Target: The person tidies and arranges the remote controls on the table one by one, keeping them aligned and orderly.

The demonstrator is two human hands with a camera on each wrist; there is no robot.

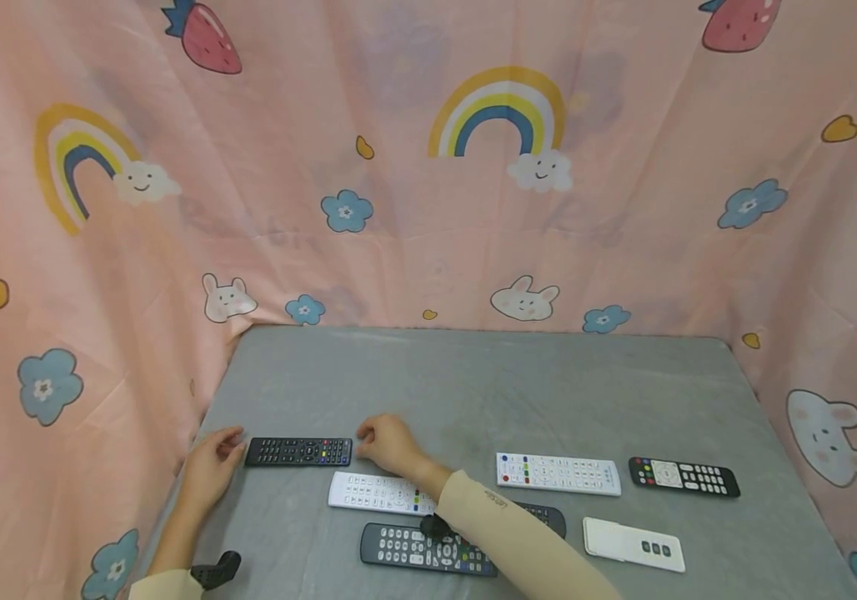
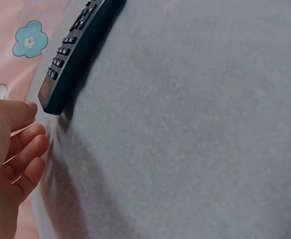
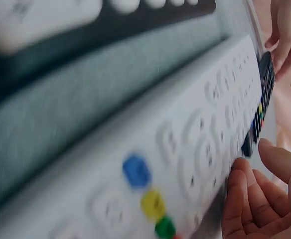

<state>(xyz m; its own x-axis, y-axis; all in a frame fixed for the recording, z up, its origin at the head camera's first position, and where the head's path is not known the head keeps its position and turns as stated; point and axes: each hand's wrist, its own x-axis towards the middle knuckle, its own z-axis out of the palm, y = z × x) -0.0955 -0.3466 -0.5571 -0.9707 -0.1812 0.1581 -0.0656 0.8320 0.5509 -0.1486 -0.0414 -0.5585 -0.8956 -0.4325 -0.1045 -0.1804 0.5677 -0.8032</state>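
A slim black remote control [image 1: 298,452] lies flat on the grey table, its long side running left to right. My left hand [image 1: 211,468] is beside its left end, fingers loosely bent. In the left wrist view, a small gap shows between that hand [image 2: 13,154] and the end of the remote [image 2: 68,62]. At the opposite end is my right hand [image 1: 393,443], its fingers relaxed and holding nothing. Just in front of the right hand lies a white remote control [image 1: 372,492], partly hidden by the forearm; it looms large in the right wrist view.
A dark grey remote [image 1: 398,546] lies nearest the front, with another dark remote [image 1: 553,518] mostly under the right sleeve [image 1: 518,533]. Farther right are a white remote [image 1: 558,474], a black one with white buttons [image 1: 706,479] and a white slider-style remote [image 1: 631,543]. A pink curtain [image 1: 413,250] surrounds the table.
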